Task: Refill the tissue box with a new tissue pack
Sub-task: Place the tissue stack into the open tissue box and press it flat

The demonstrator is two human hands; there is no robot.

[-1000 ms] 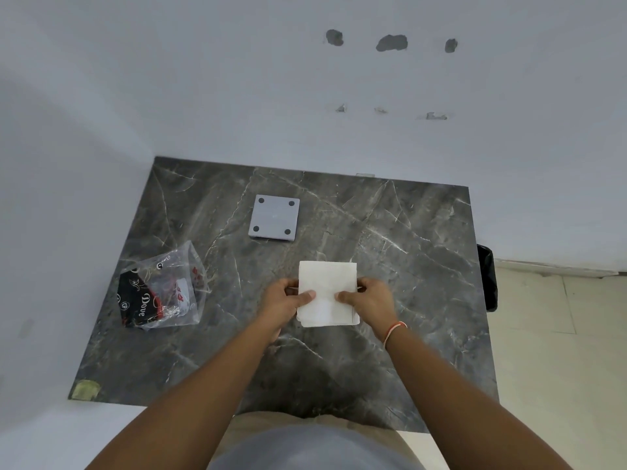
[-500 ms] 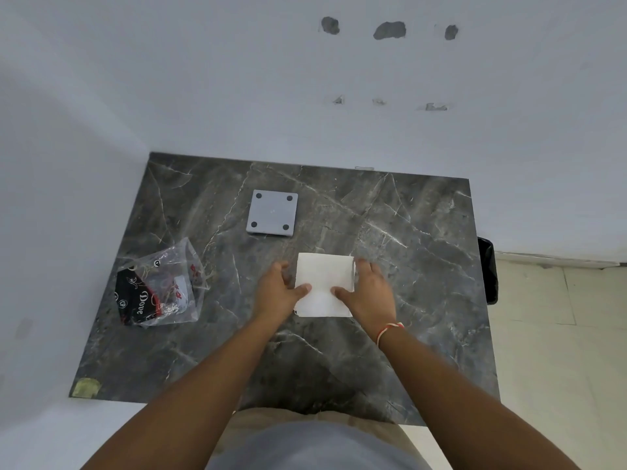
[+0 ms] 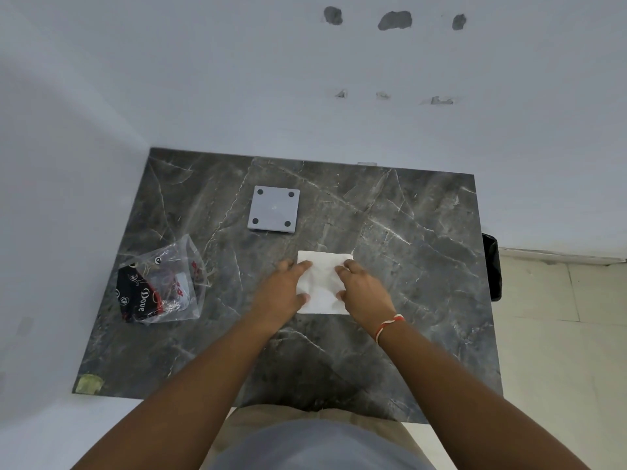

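Note:
A white stack of tissues lies flat on the dark marble table, near its middle. My left hand grips its left edge, thumb on top. My right hand grips its right edge the same way. A grey square box with four dark round feet sits upside down on the table behind the tissues, apart from both hands.
A crumpled clear plastic wrapper with black and red print lies at the table's left. A black bin stands on the floor off the table's right edge. White walls close in behind and to the left.
The tissue stack has been lowered flat onto the table, and both hands have shifted from its near corners to its sides.

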